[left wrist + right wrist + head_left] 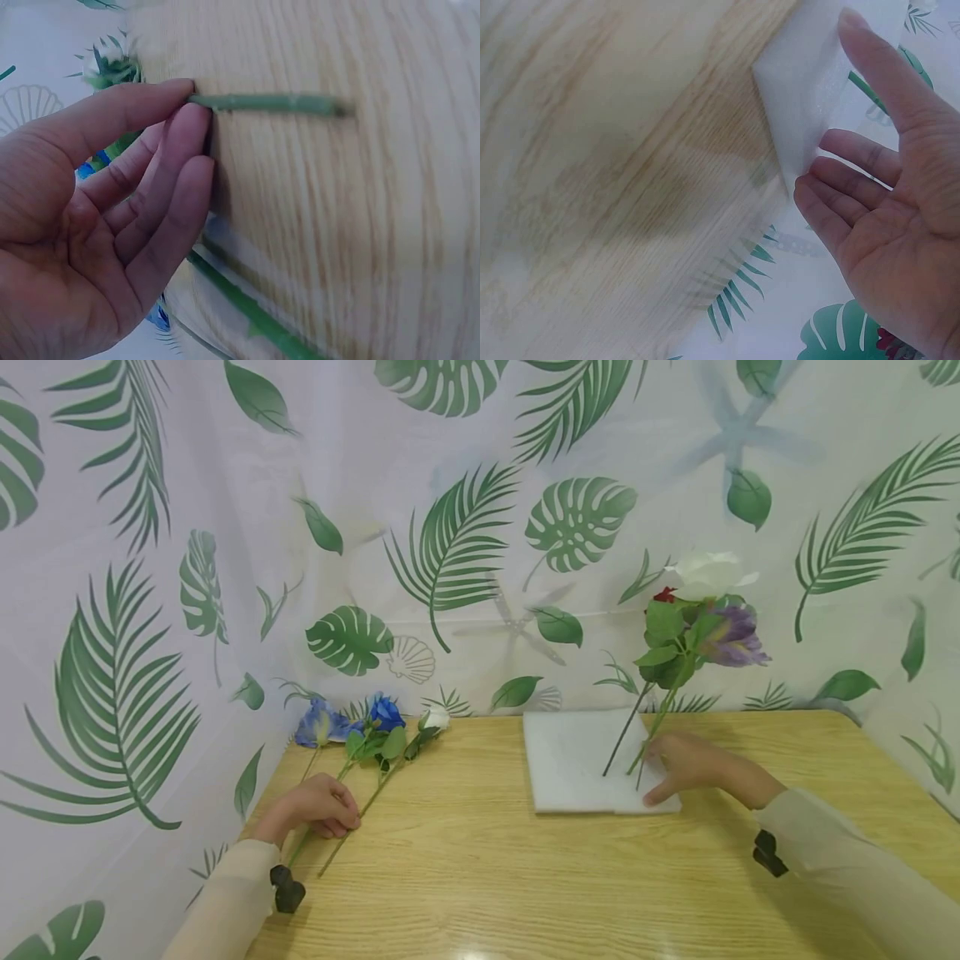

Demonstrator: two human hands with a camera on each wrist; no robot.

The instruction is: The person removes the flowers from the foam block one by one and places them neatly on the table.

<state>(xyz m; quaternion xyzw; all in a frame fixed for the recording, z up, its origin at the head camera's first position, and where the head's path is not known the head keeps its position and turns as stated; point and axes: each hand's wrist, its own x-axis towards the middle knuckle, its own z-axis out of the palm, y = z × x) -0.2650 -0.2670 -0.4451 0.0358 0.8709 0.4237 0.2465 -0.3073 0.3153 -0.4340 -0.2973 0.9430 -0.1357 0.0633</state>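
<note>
My left hand [318, 806] pinches the green stem [262, 103] of a small white rose [436, 717] between thumb and fingertips, low over the table at the left. Beside it lie a blue rose [386, 713] and a blue-violet flower [321, 725] with long stems. My right hand [690, 764] is at the right side of a white foam board [558, 768]. Its thumb rests on the foam; the other fingers are loosely bent by the edge. Out of the board rise a large white flower [712, 574], a purple flower [731, 637] and a partly hidden red flower [663, 596].
The wooden table [480, 877] bears everything here. A leaf-patterned curtain [480, 443] hangs along its back and left side. The upright flowers lean to the right above the foam board, close to my right hand.
</note>
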